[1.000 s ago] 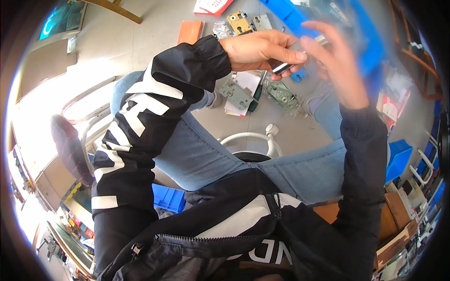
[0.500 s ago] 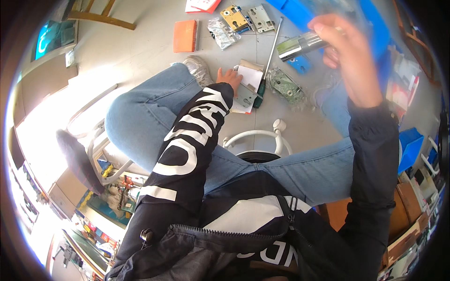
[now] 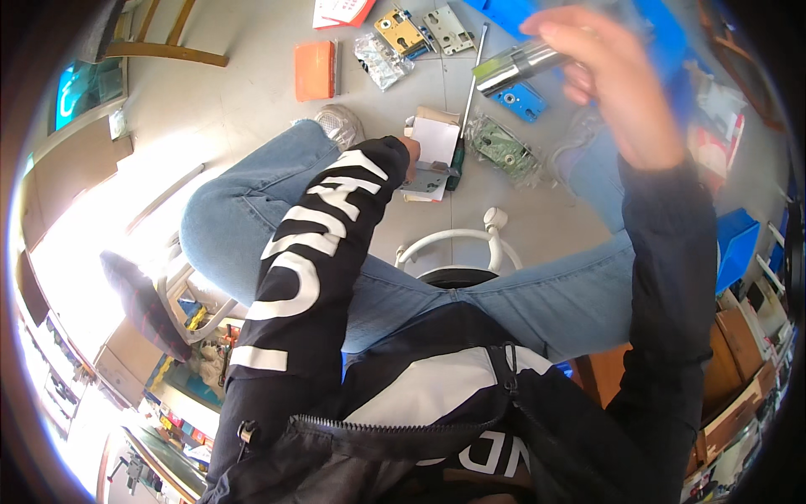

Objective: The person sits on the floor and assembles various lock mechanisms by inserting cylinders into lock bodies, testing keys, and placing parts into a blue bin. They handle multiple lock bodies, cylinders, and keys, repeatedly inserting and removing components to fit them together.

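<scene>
My right hand (image 3: 609,71), blurred by motion, is raised over the floor at the upper right. Its closed fingers grip a shiny metal cylinder (image 3: 522,65) with a yellow-green tint at its far end. Down near the floor, my left hand (image 3: 410,154) is mostly covered by its black sleeve, and its fingers are hidden. It is beside a grey metal lock plate (image 3: 428,185) lying by white paper (image 3: 435,141). A screwdriver (image 3: 456,160) with a dark green handle lies just right of the paper. Right of it is a lock case in clear plastic (image 3: 502,147).
Farther off lie an orange box (image 3: 315,70), a clear bag of small parts (image 3: 384,63), a gold lock case (image 3: 400,32), a silver one (image 3: 449,29) and a blue one (image 3: 519,101). A blue bin (image 3: 737,250) stands right. A white chair base (image 3: 453,235) is between my legs.
My left hand has drawn in, and its spread fingers have gone out of sight behind the sleeve. The right hand still holds the cylinder, slightly farther left and up in the picture. The whole view has shifted a little.
</scene>
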